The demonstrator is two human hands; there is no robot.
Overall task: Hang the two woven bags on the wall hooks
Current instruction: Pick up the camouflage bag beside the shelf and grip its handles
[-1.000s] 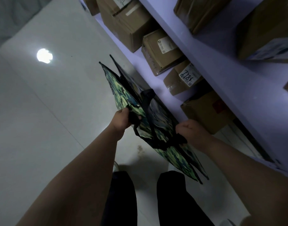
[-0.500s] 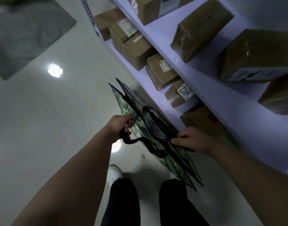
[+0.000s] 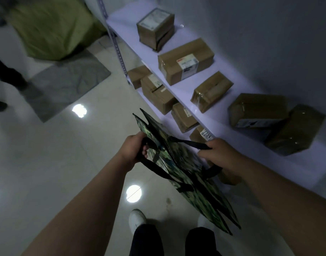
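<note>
Two flat green camouflage woven bags point(image 3: 184, 163) with black strap handles hang together between my hands, edge-on above the floor. My left hand point(image 3: 133, 149) is closed around a black handle on the left side. My right hand point(image 3: 220, 154) pinches another black handle strap on the right side, pulling it away from the bags. No wall hooks are in view.
A white shelf unit point(image 3: 210, 115) with several taped cardboard boxes point(image 3: 185, 60) runs along the wall on the right. A grey mat point(image 3: 66, 82) and a green cushion point(image 3: 49, 26) lie at the far left. Another person's legs point(image 3: 3, 74) stand at the left edge.
My view has tilted up, showing more of the shelf and the mat. My right hand has moved from the bags' top edge to gripping a handle strap, and the handles are now spread apart.
</note>
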